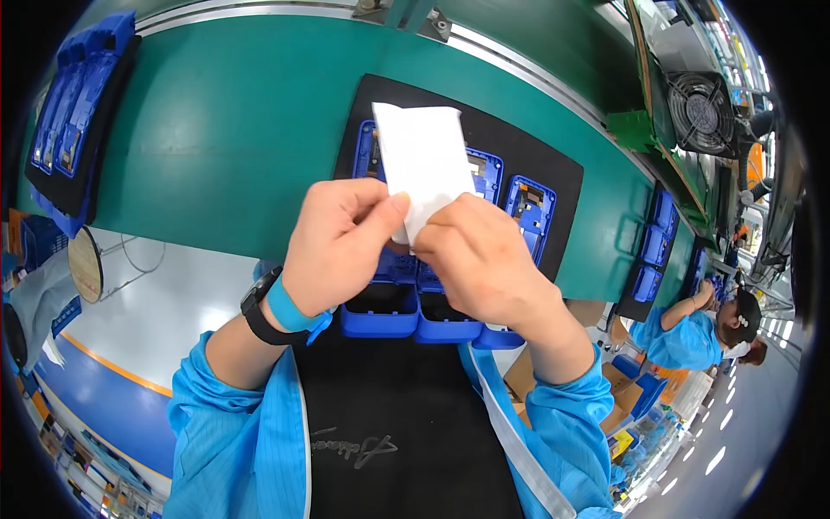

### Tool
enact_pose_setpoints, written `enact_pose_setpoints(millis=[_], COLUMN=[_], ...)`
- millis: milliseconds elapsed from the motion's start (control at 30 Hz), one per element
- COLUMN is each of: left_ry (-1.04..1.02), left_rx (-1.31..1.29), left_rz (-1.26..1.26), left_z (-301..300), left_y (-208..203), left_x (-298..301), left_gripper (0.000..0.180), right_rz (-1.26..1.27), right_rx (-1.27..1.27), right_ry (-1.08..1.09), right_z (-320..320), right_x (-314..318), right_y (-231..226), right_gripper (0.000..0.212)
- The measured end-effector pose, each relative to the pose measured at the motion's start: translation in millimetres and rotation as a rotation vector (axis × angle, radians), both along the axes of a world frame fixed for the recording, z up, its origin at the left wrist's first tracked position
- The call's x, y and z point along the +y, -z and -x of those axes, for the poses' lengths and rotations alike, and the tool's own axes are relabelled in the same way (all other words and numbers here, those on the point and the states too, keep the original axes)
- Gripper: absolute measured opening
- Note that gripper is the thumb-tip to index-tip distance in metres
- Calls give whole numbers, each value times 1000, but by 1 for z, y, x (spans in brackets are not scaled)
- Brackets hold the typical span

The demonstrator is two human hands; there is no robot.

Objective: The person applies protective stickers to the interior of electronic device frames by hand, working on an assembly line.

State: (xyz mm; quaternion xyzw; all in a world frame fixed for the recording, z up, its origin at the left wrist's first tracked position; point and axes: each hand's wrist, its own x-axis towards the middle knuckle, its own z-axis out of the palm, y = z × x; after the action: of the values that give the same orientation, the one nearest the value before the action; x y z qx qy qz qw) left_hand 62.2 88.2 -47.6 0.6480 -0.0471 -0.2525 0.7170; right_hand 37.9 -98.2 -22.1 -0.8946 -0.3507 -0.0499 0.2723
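My left hand (339,238) pinches a white sheet (425,160), perhaps paper or a label backing, by its lower left edge. At the sheet's lower end, my right hand (484,251) has its fingers curled closed against it. The sheet stands up from my hands, and whatever lies between the fingertips is hidden. Below my hands is a black mat (562,199) with several blue plastic housings (531,206) that have small electronic parts inside. The sheet and my hands cover part of them. Blue box-shaped ends (379,322) of the housings jut toward me at the near edge.
The mat lies on a green workbench (233,112). More blue housings stand at the far left (76,112) and on the right (654,238). A fan (699,111) stands at the upper right. A round stool (85,264) is at left; another person (692,333) works at right.
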Motion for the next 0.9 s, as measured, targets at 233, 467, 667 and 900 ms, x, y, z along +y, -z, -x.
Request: enact_pose_setpoints(millis=[233,467,667,900], left_ry=[-396,-673,-701,-695], left_rx=[-136,-236,-417,-436], left_rz=[18,-3,-346,-257], left_z=[-8,-9,-15,-16], left_y=[16,33,64,63], left_x=[24,41,74,71], left_gripper=[26,24,26,27], right_rz=[-198,-40,-35,-110], right_rx=[216,308,421,458], right_ry=[136,355,330,502], right_z=[-10,-23,-22,-15], right_x=[-18,-38,-50,-71], right_y=[-2,15,18,18], right_gripper=[17,5,4,4])
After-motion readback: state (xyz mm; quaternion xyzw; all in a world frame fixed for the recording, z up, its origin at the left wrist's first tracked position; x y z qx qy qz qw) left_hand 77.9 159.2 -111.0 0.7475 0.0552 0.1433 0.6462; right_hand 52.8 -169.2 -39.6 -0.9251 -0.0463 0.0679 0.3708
